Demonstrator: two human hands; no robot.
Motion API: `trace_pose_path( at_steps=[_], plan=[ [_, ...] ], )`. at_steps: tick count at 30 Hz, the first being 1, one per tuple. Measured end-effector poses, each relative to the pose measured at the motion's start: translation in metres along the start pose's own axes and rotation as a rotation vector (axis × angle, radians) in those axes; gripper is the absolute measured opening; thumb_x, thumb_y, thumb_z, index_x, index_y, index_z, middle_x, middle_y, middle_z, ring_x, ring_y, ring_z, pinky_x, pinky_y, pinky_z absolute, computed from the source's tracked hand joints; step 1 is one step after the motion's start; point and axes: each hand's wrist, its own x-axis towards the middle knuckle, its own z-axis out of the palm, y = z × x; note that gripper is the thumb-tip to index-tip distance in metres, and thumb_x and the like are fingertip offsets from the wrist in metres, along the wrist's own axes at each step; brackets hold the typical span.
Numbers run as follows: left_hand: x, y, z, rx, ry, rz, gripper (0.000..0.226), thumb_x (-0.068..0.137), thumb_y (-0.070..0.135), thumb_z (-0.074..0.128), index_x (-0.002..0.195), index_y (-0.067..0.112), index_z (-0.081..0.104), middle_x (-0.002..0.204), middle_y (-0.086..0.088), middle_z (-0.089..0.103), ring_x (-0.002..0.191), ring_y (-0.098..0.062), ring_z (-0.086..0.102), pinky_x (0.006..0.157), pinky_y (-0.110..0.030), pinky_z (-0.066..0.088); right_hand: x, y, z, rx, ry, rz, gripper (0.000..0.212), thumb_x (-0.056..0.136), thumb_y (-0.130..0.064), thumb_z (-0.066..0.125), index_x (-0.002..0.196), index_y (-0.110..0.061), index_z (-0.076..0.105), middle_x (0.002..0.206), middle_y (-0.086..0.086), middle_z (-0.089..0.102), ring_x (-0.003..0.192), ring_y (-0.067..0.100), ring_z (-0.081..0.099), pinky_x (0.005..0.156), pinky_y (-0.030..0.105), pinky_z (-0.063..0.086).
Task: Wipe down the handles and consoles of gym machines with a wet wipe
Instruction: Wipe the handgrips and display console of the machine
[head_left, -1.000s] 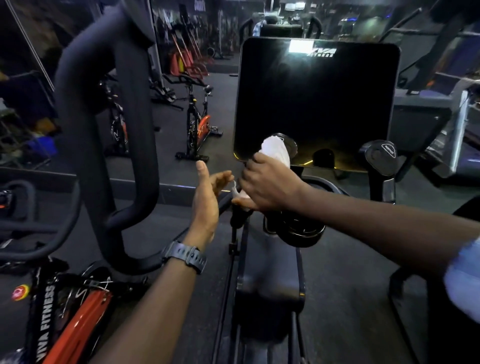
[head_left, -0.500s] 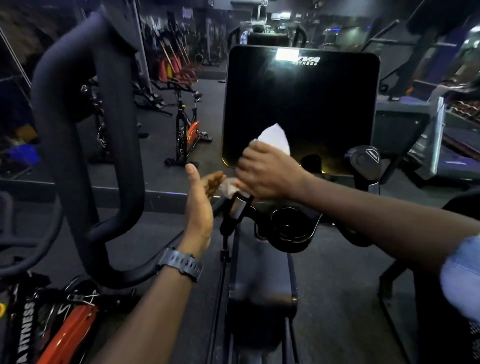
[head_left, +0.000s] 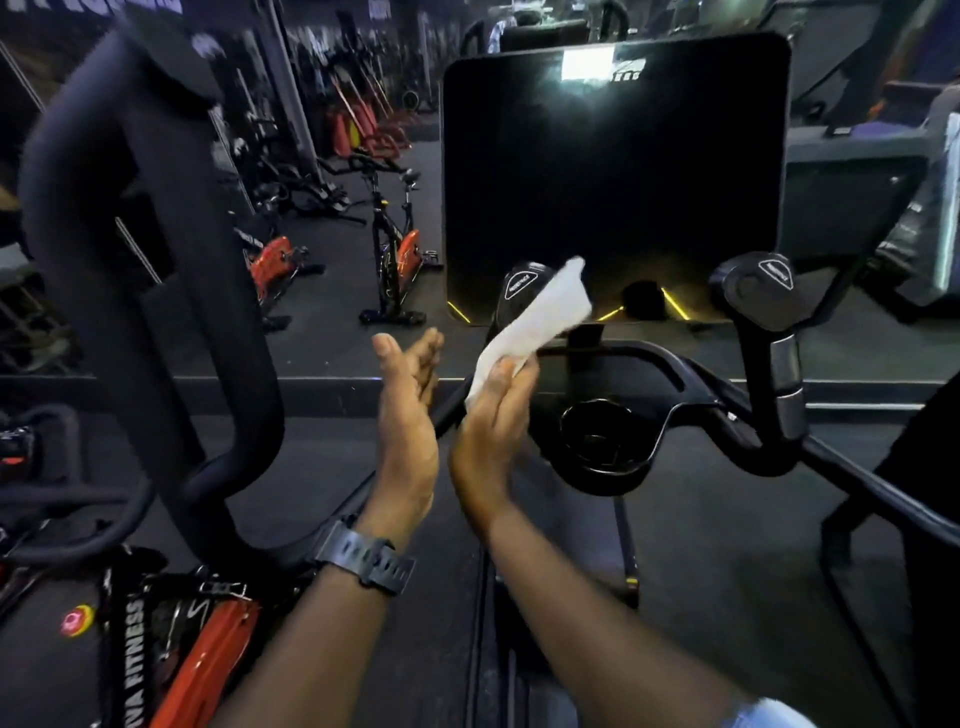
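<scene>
A white wet wipe (head_left: 535, 322) stands up out of my right hand (head_left: 493, 431), which is closed around its lower end. The wipe's top overlaps the left short handle (head_left: 519, 291) below the big black console screen (head_left: 613, 176). My left hand (head_left: 408, 415) is flat and open beside the right hand, fingers up, holding nothing; a dark watch is on its wrist. The right short handle (head_left: 763, 306) rises from the black handlebar frame, with a round cup holder (head_left: 602, 441) between the two handles.
A thick black moving arm handle (head_left: 150, 270) loops up at the left. A red and black bike frame (head_left: 197, 665) lies at the lower left. Spin bikes (head_left: 395, 260) stand on the dark floor behind, and a treadmill (head_left: 852, 171) is at the right.
My right hand has pulled back and down off the left handle with the wipe, turning palm inward beside the left hand. The left hand has stayed open in place.
</scene>
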Motion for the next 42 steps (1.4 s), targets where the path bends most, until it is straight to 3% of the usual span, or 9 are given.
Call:
trace_pose_path(
  at_steps=[7, 12, 17, 20, 23, 27, 32, 37, 42],
  plan=[
    [-0.007, -0.003, 0.006, 0.059, -0.169, -0.058, 0.096, 0.087, 0.078, 0.011, 0.133, 0.009, 0.061, 0.122, -0.001, 0.073, 0.117, -0.009, 0.066, 0.096, -0.018, 0.049, -0.022, 0.088, -0.032, -0.262, -0.409, 0.096, 0.071, 0.09, -0.077, 0.022, 0.108, -0.02, 0.06, 0.114, 0.006, 0.065, 0.107, 0.022, 0.061, 0.093, 0.041, 0.047],
    [-0.006, -0.006, 0.001, 0.154, -0.158, -0.041, 0.1, 0.085, 0.085, 0.006, 0.13, 0.019, 0.067, 0.132, 0.001, 0.068, 0.125, 0.001, 0.058, 0.116, -0.041, 0.037, 0.03, 0.047, -0.039, 0.333, -0.627, 0.424, 0.092, 0.088, -0.077, 0.02, 0.097, 0.003, 0.064, 0.087, 0.012, 0.071, 0.082, 0.027, 0.064, 0.075, 0.035, 0.053],
    [-0.009, 0.001, 0.006, 0.321, -0.091, 0.089, 0.103, 0.087, 0.083, 0.004, 0.136, 0.012, 0.061, 0.13, 0.038, 0.056, 0.118, 0.037, 0.029, 0.088, 0.01, 0.02, 0.064, 0.013, -0.024, 0.571, -0.672, 0.527, 0.074, 0.099, -0.064, 0.019, 0.1, -0.005, 0.062, 0.063, 0.016, 0.061, 0.055, 0.027, 0.057, 0.056, 0.033, 0.048],
    [-0.008, 0.0, 0.007, 0.344, -0.076, 0.147, 0.112, 0.069, 0.099, 0.01, 0.124, 0.022, 0.07, 0.158, 0.026, 0.031, 0.145, 0.017, 0.007, 0.106, -0.01, 0.004, 0.044, 0.043, -0.04, 0.111, -0.654, 0.407, 0.035, 0.106, -0.038, 0.03, 0.105, -0.01, 0.053, 0.071, 0.002, 0.072, 0.064, 0.006, 0.067, 0.055, 0.017, 0.051],
    [-0.007, -0.003, 0.008, 0.342, -0.05, 0.151, 0.112, 0.066, 0.101, 0.011, 0.119, 0.024, 0.072, 0.16, 0.024, 0.03, 0.149, 0.01, 0.004, 0.107, -0.019, -0.001, 0.036, 0.066, -0.057, -0.458, -0.778, 0.315, 0.046, 0.108, -0.024, 0.026, 0.137, 0.007, 0.045, 0.136, 0.019, 0.056, 0.128, 0.025, 0.052, 0.096, 0.023, 0.037],
    [-0.007, -0.004, 0.008, 0.33, -0.097, 0.136, 0.11, 0.068, 0.1, 0.009, 0.119, 0.026, 0.072, 0.152, 0.02, 0.045, 0.148, 0.009, 0.016, 0.101, -0.01, 0.006, 0.062, 0.074, -0.051, -0.705, -0.909, 0.097, 0.051, 0.088, -0.04, 0.037, 0.095, 0.0, 0.066, 0.086, 0.019, 0.067, 0.088, 0.034, 0.065, 0.069, 0.026, 0.049],
    [-0.007, -0.01, 0.003, 0.283, -0.179, 0.131, 0.107, 0.076, 0.094, 0.009, 0.127, 0.022, 0.069, 0.142, 0.011, 0.059, 0.145, 0.001, 0.034, 0.122, -0.033, 0.014, 0.096, 0.091, -0.04, -0.703, -0.796, -0.031, 0.03, 0.092, -0.013, 0.058, 0.12, -0.004, 0.063, 0.12, 0.014, 0.061, 0.114, 0.027, 0.056, 0.097, 0.032, 0.044],
    [-0.015, -0.008, 0.004, 0.177, -0.24, 0.052, 0.099, 0.072, 0.093, 0.021, 0.131, 0.024, 0.061, 0.136, 0.009, 0.064, 0.134, -0.003, 0.051, 0.106, -0.013, 0.039, 0.083, 0.08, -0.041, -0.835, -1.036, -0.428, 0.037, 0.088, -0.001, 0.062, 0.125, 0.0, 0.06, 0.126, 0.019, 0.062, 0.115, 0.032, 0.06, 0.093, 0.036, 0.047],
    [-0.014, -0.011, 0.005, 0.144, -0.191, 0.032, 0.096, 0.083, 0.088, 0.011, 0.13, 0.022, 0.062, 0.136, 0.006, 0.065, 0.131, -0.004, 0.055, 0.109, -0.02, 0.041, 0.049, 0.065, -0.065, -0.214, -1.155, 0.211, 0.031, 0.091, -0.005, 0.045, 0.118, -0.015, 0.057, 0.106, -0.002, 0.065, 0.096, -0.006, 0.058, 0.086, 0.02, 0.044]
  ],
)
